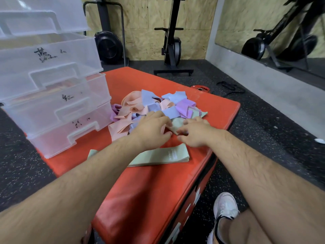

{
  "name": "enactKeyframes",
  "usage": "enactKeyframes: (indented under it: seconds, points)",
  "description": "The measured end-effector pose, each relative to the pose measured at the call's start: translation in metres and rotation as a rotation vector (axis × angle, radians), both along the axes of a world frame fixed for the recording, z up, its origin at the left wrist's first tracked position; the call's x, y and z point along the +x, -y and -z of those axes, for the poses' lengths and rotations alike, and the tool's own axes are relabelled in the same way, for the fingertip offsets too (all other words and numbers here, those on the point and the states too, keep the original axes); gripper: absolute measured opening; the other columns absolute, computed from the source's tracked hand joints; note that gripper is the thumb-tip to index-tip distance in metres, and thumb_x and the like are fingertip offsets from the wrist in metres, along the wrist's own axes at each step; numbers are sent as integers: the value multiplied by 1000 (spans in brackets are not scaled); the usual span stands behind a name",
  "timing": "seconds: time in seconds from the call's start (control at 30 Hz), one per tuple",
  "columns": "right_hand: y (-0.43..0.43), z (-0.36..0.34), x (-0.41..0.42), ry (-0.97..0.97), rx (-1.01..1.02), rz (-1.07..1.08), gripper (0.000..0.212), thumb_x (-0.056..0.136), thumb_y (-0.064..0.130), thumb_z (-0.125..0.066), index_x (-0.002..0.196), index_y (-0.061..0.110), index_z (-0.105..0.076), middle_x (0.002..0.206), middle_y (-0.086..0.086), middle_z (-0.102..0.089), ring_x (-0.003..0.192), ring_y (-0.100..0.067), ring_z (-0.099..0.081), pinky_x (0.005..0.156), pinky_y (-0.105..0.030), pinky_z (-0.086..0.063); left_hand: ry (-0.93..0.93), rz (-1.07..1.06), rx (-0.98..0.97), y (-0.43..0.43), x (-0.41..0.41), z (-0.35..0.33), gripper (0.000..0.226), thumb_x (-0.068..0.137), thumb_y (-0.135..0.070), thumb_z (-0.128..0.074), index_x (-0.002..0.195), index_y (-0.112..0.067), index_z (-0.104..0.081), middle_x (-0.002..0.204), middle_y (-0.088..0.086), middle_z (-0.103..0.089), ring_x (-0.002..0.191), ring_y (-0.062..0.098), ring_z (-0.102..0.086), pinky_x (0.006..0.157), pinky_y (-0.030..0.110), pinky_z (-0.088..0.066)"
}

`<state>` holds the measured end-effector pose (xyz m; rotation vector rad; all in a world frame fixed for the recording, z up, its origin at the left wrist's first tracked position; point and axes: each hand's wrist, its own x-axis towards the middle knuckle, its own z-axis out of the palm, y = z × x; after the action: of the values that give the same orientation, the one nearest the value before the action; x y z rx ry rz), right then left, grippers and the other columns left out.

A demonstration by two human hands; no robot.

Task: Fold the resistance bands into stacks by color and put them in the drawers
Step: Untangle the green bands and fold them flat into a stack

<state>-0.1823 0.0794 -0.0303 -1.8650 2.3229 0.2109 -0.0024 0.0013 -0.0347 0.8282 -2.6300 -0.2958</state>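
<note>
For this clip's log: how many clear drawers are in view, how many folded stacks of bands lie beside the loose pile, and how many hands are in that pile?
Clear drawers: 4
Folded green stack: 1
Hands in the loose pile: 2, left hand, right hand
Total: 7

Four clear drawers [52,88], one mixed band pile [154,106], one green stack [161,156], two hands [153,131].
</note>
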Motion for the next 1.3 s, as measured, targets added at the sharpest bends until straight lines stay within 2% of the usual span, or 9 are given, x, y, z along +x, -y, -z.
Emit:
enactKeyframes:
  seconds: [0.1,0.43,0.57,0.63,0.77,0.97,1.07,1.17,1.3]
  points:
    - [6,3,-9,-9,-66,17,47,96,56,-43,136,32,-54,148,5,-45,140,-33,-28,113,-47,-26,9,-17,25,4,-10,-1,30,83,-40,-58,110,-28,-66,112,-6,-58,112,20,-50,95,39,-41]
    - [20,-33,-16,339,-655,-62,37,95,33,-43,122,29,-68,130,10,-63,122,-25,-52,107,-47,-38,-225,-96,151,16,-9,-21,36,90,-33,-65,124,-21,-60,124,-3,-59,113,17,-55,95,35,-44]
    - [18,-58,-1,445,-912,-148,31,95,13,-52,118,19,-72,122,7,-66,117,-19,-56,103,-31,-39,-419,-100,208,17,-1,-36,49,90,-36,-67,135,-24,-52,128,-12,-51,111,7,-54,92,24,-41]
    - [14,-71,10,522,-994,-155,29,93,8,-54,113,18,-74,115,12,-66,112,-10,-56,99,-21,-38,-531,-67,272,16,4,-42,53,88,-41,-69,136,-35,-47,128,-18,-48,115,4,-52,92,28,-47]
    - [5,-87,31,690,-990,-186,28,90,5,-62,110,20,-74,109,13,-65,105,-2,-59,90,-15,-44,-683,-2,365,9,15,-58,60,85,-43,-75,136,-45,-43,131,-22,-51,119,1,-55,89,43,-56]
    - [3,-89,55,814,-923,-211,36,88,0,-63,112,25,-71,111,4,-65,95,1,-62,81,-12,-46,-718,31,365,-3,30,-69,54,85,-32,-77,131,-41,-49,116,-18,-64,95,5,-69,83,40,-58]
    - [5,-89,64,962,-915,-198,44,88,8,-66,123,35,-63,113,8,-65,91,-9,-66,75,-28,-52,-778,32,420,-4,36,-72,46,89,-23,-73,127,-38,-52,110,-9,-66,88,9,-69,71,32,-57]
    - [9,-86,69,1031,-877,-204,49,91,14,-66,131,40,-54,120,9,-65,98,-15,-67,87,-38,-55,-824,51,489,-5,41,-73,46,89,-17,-70,127,-33,-50,111,-1,-65,89,13,-67,64,26,-54]
    - [14,-80,73,1058,-853,-234,47,94,2,-56,131,32,-55,117,10,-69,104,-19,-65,90,-29,-52,-888,8,478,2,47,-72,40,89,-14,-68,121,-33,-53,107,-1,-67,90,19,-67,72,37,-58]
